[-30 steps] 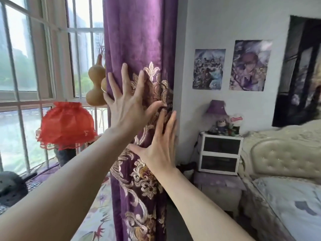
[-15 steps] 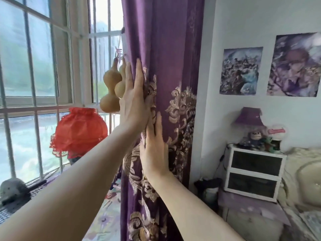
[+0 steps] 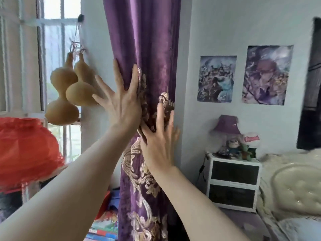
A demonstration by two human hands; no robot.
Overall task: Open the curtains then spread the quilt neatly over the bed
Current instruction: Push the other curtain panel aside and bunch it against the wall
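With both the left hand [image 3: 121,103] and right hand [image 3: 160,145] splayed flat against the bunched purple curtain [image 3: 147,49], grasping nothing, the fabric could slide back, or the left hand's fingers could knock the hanging gourds [image 3: 69,94].

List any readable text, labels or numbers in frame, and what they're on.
None readable.
Pink tag by the purple lamp: red lettering, too blurred.
Books on the floor beside the curtain: print too blurred.
Two posters: artwork only, no legible words.
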